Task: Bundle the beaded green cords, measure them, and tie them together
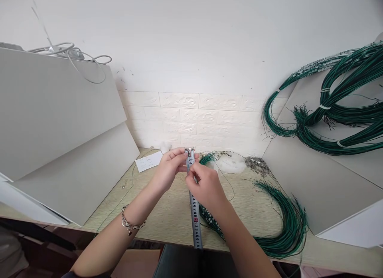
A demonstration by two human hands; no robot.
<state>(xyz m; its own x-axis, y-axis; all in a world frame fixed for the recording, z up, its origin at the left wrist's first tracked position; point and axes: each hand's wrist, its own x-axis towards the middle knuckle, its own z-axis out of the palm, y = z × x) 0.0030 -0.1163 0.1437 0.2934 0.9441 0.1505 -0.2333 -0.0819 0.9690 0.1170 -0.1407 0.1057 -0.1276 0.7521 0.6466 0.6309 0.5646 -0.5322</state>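
Note:
A steel tape measure (196,224) runs from mid-table down past the front edge, its numbers facing up. Near its metal end hook, my left hand (171,166) holds the blade with the fingers behind it. My right hand (206,184) is closed in a pinch over the blade, just below the left fingers. Whatever its fingertips grip is too small or hidden to make out. Under and beside my right forearm lies a bundle of green wires (281,238), partly covered. White beads or sleeves (209,218) show on some wires.
A written paper slip (148,161) lies left of my hands. Behind the wires are a clear plastic bag (231,164) and a pile of small metal parts (257,165). Tied green wire coils (326,106) hang over the right panel. A pale panel (60,118) leans at left.

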